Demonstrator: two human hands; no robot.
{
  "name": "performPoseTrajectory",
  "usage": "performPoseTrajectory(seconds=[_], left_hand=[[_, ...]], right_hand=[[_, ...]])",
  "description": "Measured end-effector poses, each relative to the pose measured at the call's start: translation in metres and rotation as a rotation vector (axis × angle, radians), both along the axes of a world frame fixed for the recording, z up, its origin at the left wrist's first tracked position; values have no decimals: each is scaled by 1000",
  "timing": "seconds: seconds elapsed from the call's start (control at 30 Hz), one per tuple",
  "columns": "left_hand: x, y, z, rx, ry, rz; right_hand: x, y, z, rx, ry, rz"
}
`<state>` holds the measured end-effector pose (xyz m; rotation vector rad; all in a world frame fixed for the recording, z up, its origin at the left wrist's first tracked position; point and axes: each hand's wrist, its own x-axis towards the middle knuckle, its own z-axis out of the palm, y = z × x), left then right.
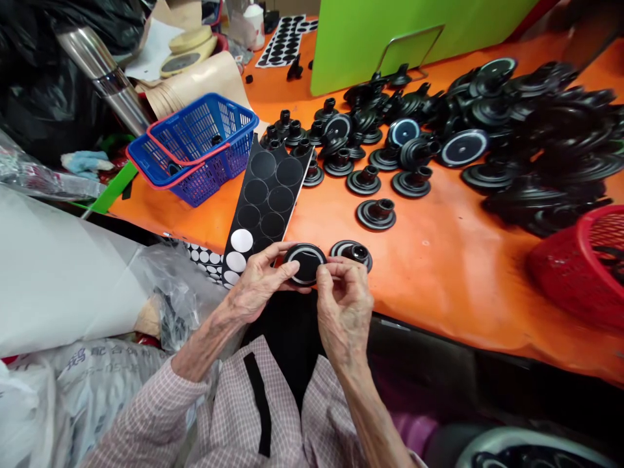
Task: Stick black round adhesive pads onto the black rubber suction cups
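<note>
Over orange tabletop (439, 260), left hand (253, 286) and right hand (344, 305) pinch round black disc (306, 262).

Orange table (439, 260). Blue basket (214, 170) with red handles sits back left, one small black part inside. Red basket (565, 273) at right edge. Green board (370, 39) upright at back, heap of black flanged parts (526, 130) just beside it. Steel flask (104, 75) and crumpled clear bag (170, 286) off the table's left side.
</note>
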<state>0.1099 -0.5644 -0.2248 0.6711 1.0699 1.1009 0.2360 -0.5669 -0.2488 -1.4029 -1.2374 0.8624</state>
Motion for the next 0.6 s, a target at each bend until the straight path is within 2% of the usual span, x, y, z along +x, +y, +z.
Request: performPoseTrajectory(seconds=[0.2,0.3,0.43,0.53,0.6], left_hand=[[1,1,-1,3,8,18],[0,0,-2,3,-4,43],[-7,-1,1,-5,-36,98],[-28,11,13,38,-16,135],[-51,23,34,85,102,176]], right_hand=[[-3,-3,-4,35,-77,-10],[-2,-1,-3,-74,71,-8],[-3,11,8,-245,272,178],[-18,35,18,-226,299,277],[-43,57,28,-178,359,370]])
